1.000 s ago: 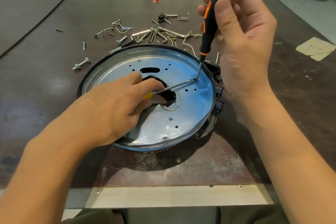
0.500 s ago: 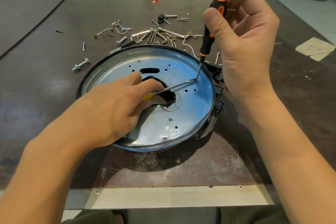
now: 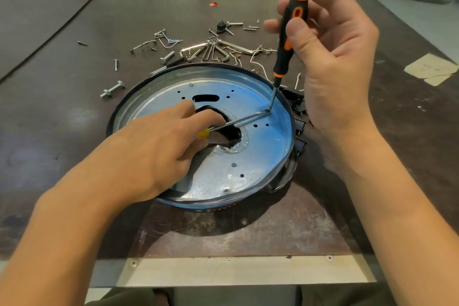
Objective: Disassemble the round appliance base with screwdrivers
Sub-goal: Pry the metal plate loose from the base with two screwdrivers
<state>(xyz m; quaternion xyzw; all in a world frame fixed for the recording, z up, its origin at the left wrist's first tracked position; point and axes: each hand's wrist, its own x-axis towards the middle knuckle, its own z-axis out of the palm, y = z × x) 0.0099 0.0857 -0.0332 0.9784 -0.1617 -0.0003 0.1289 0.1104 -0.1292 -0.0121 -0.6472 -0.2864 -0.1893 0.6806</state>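
Observation:
The round appliance base (image 3: 250,169), a shiny metal dish with a dark rim and a jagged central hole, lies on the table in front of me. My left hand (image 3: 159,146) rests on it and grips a yellow-handled screwdriver (image 3: 238,122) whose shaft lies flat, its tip out toward the right side of the dish. My right hand (image 3: 332,57) pinches a black-and-orange screwdriver (image 3: 285,42) held nearly upright. Both tips meet at one spot (image 3: 269,111) on the dish floor. Most of the yellow handle is hidden under my fingers.
Loose screws, bolts, springs and bent metal clips (image 3: 213,49) lie scattered behind the base. A bolt with a nut (image 3: 112,89) sits to the left. Black plastic parts (image 3: 296,104) lie at the dish's right rim. Paper scraps (image 3: 432,69) lie far right.
My right hand's fingers have shifted round the orange-and-black handle, as in twisting it. The tip stays at the same spot. My left hand and the base have not moved.

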